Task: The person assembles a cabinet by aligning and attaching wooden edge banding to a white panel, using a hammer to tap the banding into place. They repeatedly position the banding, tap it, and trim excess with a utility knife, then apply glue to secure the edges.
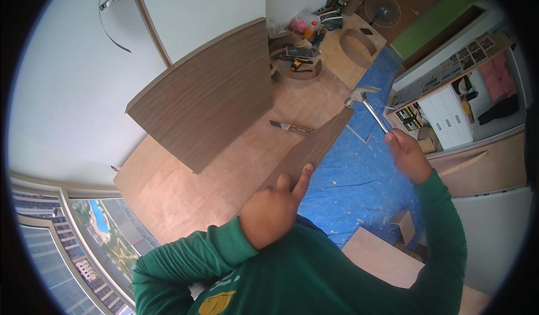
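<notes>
Surface: plywood bench (pixel 224 174), blue tarp (pixel 359 174) right.
Left hand (pixel 275 211): fingers steady the veneer strip (pixel 314 146).
Right hand (pixel 409 156): clenched on raised hammer (pixel 368 104).
Progress: nailing apparently unfinished.

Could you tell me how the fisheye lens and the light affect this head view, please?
Head view: even daylight, no harsh glare; straight edges of the wood panel bow toward the rim; black corners frame the circle; the hammer in the right hand looks slightly soft; the left hand is sharp.

Claw hammer (pixel 366 103) — raised, perhaps tilted
</notes>
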`<state>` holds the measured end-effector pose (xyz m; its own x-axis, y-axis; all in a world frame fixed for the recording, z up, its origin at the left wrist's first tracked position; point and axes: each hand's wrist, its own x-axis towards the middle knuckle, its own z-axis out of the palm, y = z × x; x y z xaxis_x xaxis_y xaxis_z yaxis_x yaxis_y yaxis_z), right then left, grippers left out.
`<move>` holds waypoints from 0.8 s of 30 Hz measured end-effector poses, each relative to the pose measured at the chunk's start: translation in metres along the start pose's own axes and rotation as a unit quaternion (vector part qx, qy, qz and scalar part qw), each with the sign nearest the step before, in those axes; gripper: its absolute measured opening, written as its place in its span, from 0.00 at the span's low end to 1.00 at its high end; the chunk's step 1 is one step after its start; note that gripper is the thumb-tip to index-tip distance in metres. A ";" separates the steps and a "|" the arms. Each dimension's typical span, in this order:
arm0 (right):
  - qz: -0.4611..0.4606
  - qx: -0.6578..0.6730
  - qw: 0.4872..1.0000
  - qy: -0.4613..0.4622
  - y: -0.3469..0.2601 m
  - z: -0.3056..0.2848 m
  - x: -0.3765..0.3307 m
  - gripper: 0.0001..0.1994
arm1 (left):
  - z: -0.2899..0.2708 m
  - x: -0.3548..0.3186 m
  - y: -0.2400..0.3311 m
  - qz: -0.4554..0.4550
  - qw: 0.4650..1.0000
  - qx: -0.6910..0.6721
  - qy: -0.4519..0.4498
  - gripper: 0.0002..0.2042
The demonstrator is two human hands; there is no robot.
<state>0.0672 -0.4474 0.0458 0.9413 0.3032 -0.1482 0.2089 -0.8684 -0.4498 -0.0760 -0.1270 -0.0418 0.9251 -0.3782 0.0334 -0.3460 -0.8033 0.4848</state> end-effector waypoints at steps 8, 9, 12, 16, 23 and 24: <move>0.061 0.065 0.996 0.003 -0.003 0.002 -0.006 0.15 | 0.000 0.000 -0.002 0.005 1.000 -0.007 0.000 0.41; 0.073 0.069 0.994 -0.031 -0.003 0.003 -0.007 0.15 | 0.000 0.000 -0.002 0.006 1.000 -0.008 0.000 0.40; 0.143 0.154 0.978 0.014 0.000 0.006 -0.011 0.14 | 0.001 0.000 -0.002 0.009 1.000 -0.006 0.005 0.41; 0.118 0.160 0.980 0.029 0.004 0.012 -0.019 0.13 | 0.001 -0.001 -0.003 0.006 1.000 -0.004 0.003 0.41; 0.165 0.214 0.963 0.021 0.001 0.020 -0.030 0.13 | 0.001 -0.002 -0.003 0.014 1.000 0.008 0.011 0.42; 0.186 0.209 0.960 0.010 0.000 0.019 -0.030 0.14 | 0.001 -0.002 -0.003 0.014 1.000 0.009 0.012 0.42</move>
<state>0.0340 -0.4487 0.0332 0.9360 -0.0080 -0.3519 -0.2631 -0.6799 -0.6844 -0.0768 -0.1244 -0.0441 0.9182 -0.3902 0.0678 -0.3746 -0.8002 0.4684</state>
